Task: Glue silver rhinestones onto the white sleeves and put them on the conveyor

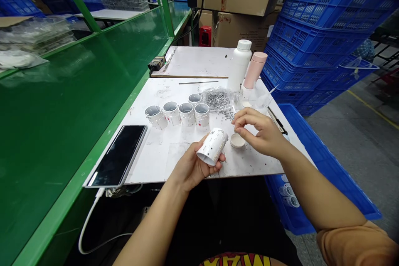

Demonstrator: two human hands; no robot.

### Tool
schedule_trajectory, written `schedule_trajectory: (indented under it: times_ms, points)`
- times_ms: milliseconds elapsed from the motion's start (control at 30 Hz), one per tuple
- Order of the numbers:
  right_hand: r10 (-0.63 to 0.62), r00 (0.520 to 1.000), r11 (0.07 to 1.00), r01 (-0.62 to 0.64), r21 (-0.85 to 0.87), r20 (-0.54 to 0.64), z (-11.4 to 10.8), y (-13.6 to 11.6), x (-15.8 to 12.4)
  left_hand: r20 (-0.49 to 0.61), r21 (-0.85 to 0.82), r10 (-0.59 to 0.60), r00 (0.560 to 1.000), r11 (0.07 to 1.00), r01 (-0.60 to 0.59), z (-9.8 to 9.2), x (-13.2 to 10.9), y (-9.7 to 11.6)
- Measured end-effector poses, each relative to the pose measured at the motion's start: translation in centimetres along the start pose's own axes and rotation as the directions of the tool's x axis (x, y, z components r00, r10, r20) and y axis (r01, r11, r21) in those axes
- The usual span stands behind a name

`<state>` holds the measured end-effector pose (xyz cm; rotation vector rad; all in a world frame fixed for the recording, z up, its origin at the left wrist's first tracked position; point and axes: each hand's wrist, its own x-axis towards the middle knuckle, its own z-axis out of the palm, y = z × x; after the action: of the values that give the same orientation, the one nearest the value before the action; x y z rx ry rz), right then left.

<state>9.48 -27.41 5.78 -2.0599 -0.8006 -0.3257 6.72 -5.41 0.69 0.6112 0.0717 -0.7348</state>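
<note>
My left hand [199,162] is wrapped round a white plastic cylinder [213,145] dotted with small studs, tilted above the table's front edge. My right hand [257,131] hovers to its right, thumb and fingertips closed in a pinch; whatever they hold, if anything, is too small to make out. Just below those fingertips sits a shallow round dish [237,140] with a pale content. Behind it, small metallic pieces [228,115] lie loose beside a clear plastic bag [217,100] full of them. Several similar white cylinders [187,114] stand upright in a group at the left.
A phone [118,156] with a cable lies on the table's left edge. A white bottle [240,64], a pink bottle [255,70] and a thin rod [198,82] are farther back. Blue crates [314,37] rise on the right; a green conveyor [77,87] runs along the left.
</note>
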Motion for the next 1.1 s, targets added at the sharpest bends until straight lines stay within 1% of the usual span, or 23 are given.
schedule_trajectory:
  times_ms: [133,333,533,767,933,1100]
  points:
    - [-0.063,0.998,0.996,0.062,0.067,0.027,1.2,-0.8,0.5,-0.044,-0.065,-0.026,0.999,0.998,0.023,-0.1,-0.1,0.3]
    - [-0.089,0.995,0.994,0.086,0.068,0.042,2.4,-0.8,0.6,-0.038,-0.073,-0.040,0.998,0.997,0.037,-0.3,0.0,0.3]
    - [-0.112,0.993,0.993,0.110,0.037,0.044,2.6,-0.9,0.7,-0.053,-0.077,-0.051,0.997,0.996,0.046,-0.2,0.0,0.3]
    - [-0.125,0.990,0.992,0.123,0.022,0.063,2.6,-0.9,0.6,-0.034,-0.070,-0.072,0.997,0.995,0.070,-0.5,0.2,0.3]
    - [-0.096,0.995,0.994,0.095,0.045,0.028,2.5,-0.7,0.5,-0.013,-0.033,-0.082,0.997,0.996,0.082,-0.6,0.2,0.3]
    - [-0.028,0.998,0.994,0.022,0.112,0.051,2.2,-0.7,0.5,-0.049,-0.030,-0.055,0.997,0.998,0.054,-0.2,0.2,0.2]
